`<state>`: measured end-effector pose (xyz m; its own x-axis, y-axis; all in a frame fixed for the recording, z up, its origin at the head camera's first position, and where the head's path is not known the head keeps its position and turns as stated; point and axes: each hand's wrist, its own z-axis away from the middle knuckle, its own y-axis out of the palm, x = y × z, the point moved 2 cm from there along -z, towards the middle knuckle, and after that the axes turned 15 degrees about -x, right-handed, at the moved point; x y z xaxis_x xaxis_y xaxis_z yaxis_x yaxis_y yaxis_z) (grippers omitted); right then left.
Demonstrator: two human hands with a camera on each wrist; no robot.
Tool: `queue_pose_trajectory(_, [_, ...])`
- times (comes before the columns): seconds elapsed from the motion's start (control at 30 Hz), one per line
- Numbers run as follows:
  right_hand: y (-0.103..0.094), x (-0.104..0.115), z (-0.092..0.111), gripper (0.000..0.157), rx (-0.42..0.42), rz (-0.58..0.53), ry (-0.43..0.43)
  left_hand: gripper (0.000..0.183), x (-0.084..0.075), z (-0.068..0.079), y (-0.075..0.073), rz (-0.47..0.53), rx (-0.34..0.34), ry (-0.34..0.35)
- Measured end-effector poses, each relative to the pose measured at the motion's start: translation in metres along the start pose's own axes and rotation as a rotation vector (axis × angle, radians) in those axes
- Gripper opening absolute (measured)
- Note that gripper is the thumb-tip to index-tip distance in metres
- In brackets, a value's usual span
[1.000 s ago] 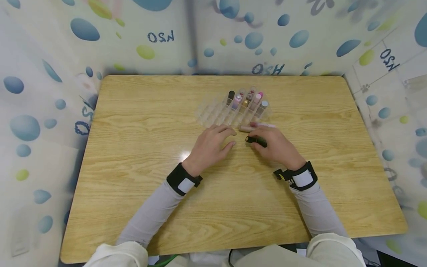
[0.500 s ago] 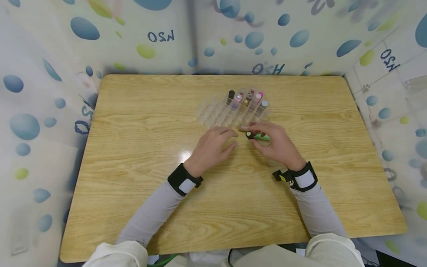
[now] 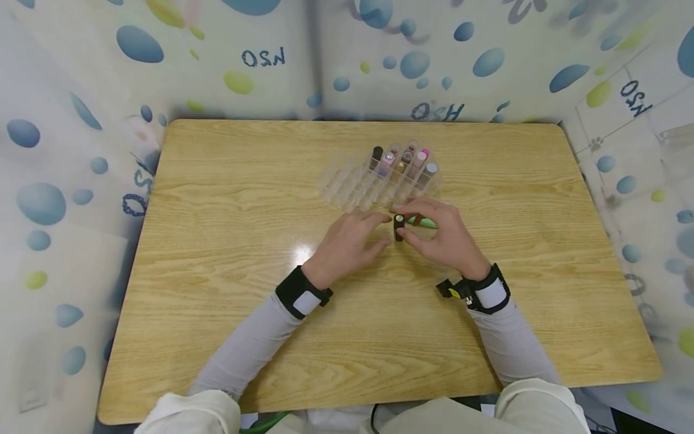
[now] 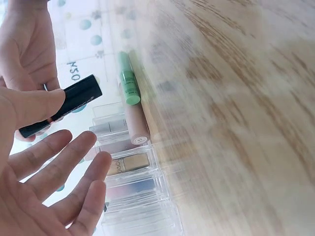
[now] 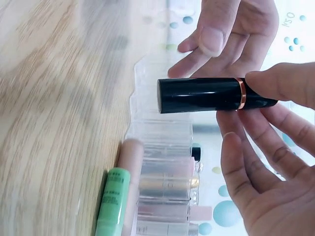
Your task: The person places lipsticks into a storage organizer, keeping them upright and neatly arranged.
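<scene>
Between both hands a black lipstick tube [image 3: 399,230] with a copper ring [image 5: 241,94] stands upright. My right hand [image 3: 446,238] pinches it near one end with thumb and fingers, as the right wrist view shows. My left hand [image 3: 346,246] is just left of the tube, fingers spread and loosely bent. In the left wrist view its thumb [image 4: 42,105] overlaps the lipstick, but the right wrist view shows them apart. Under my right hand lies a green tube [image 4: 129,81], next to a beige-pink tube [image 5: 131,152]. The right hand partly hides both in the head view.
Behind the hands sits a clear slotted organizer [image 3: 347,181]. Its right side holds several cosmetics, among them a black-capped tube [image 3: 376,155] and a pink-capped one [image 3: 419,159]. The wooden table [image 3: 228,199] reaches to patterned curtains [image 3: 293,78] at the back and sides.
The black lipstick has swung from lying slantwise to upright and moved slightly left in my right hand. The green tube has come into view beneath that hand. My left hand has shifted slightly right.
</scene>
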<state>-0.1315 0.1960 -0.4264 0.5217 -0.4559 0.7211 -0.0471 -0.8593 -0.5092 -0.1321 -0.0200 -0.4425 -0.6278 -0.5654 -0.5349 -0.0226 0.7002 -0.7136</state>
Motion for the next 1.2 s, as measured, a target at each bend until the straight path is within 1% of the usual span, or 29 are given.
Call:
queue_pose_trajectory(0.17, [0.003,0.003,-0.001,0.040,-0.027,-0.022,-0.011,0.041,0.000,0.000,0.001,0.006,0.006,-0.007])
queue_pose_trajectory(0.37, [0.004,0.009,-0.003,0.038,-0.042,-0.035,-0.040,0.037,-0.001,-0.001,0.002,0.031,-0.014,-0.002])
queue_pose_trajectory(0.6, [0.007,0.012,-0.005,0.034,-0.030,-0.036,-0.049,0.030,0.000,-0.001,0.001,0.024,-0.009,-0.025])
queue_pose_trajectory(0.8, [0.008,0.018,-0.006,0.032,-0.011,-0.038,-0.074,0.027,0.000,0.001,-0.001,0.013,-0.005,-0.039])
queue_pose_trajectory(1.03, [0.007,0.021,-0.006,0.033,0.000,-0.021,-0.107,0.025,0.001,0.000,-0.003,0.018,-0.056,-0.017])
queue_pose_trajectory(1.2, [0.008,0.023,-0.007,0.032,-0.011,-0.038,-0.119,0.024,0.001,-0.001,-0.006,0.004,-0.086,0.005])
